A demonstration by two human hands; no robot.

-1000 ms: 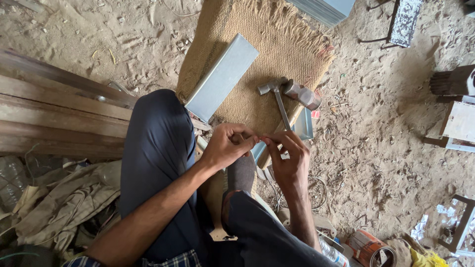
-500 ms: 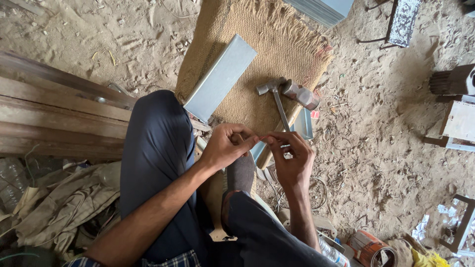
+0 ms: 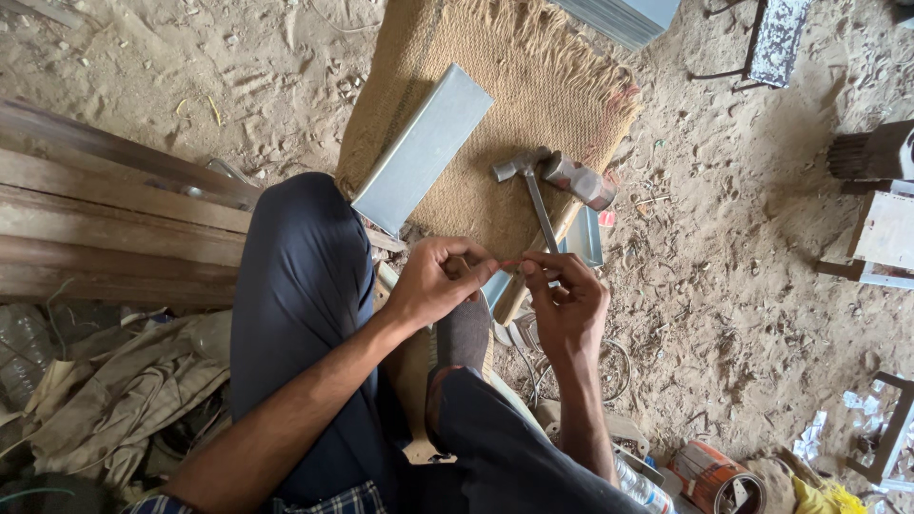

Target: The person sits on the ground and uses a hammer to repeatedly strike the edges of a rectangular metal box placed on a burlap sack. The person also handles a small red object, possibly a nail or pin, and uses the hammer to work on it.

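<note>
Left hand [image 3: 433, 286] and right hand [image 3: 569, 303] raised close together over the knees, fingertips of each pressed in a pinch on a small thin reddish piece [image 3: 510, 264] bridging the gap between them. Just beyond the right hand, a hammer [image 3: 535, 195] lying on a woven mat [image 3: 533, 86]. Beyond the left hand, a flat grey metal sheet [image 3: 424, 150]. Below the right wrist, an orange-labelled round can [image 3: 716, 476] on sandy ground.
</note>
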